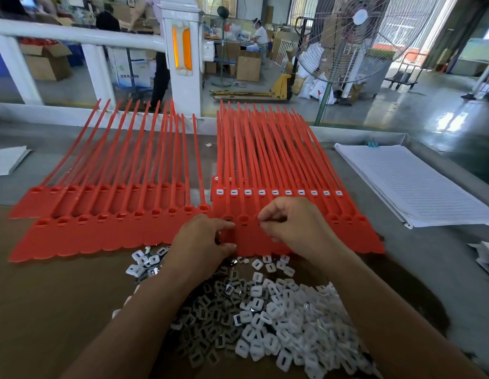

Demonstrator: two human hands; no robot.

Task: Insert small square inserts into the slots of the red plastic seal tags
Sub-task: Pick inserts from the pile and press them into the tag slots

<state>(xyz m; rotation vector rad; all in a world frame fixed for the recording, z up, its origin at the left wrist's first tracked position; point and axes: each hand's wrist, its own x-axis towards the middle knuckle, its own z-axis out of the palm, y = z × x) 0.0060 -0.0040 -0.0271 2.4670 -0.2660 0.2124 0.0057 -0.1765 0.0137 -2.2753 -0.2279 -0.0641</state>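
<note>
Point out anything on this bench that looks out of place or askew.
One white insert lies alone far back on the grey table, in the gap between the two fans of red seal tags, well away from the pile of inserts. It looks like a stray. Nothing else stands out.

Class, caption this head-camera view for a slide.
Left hand and right hand work at red plastic seal tags; small white square inserts heaped nearby.

Left hand (203, 243) beside right hand (291, 222), fingers (268, 213) curled
</note>
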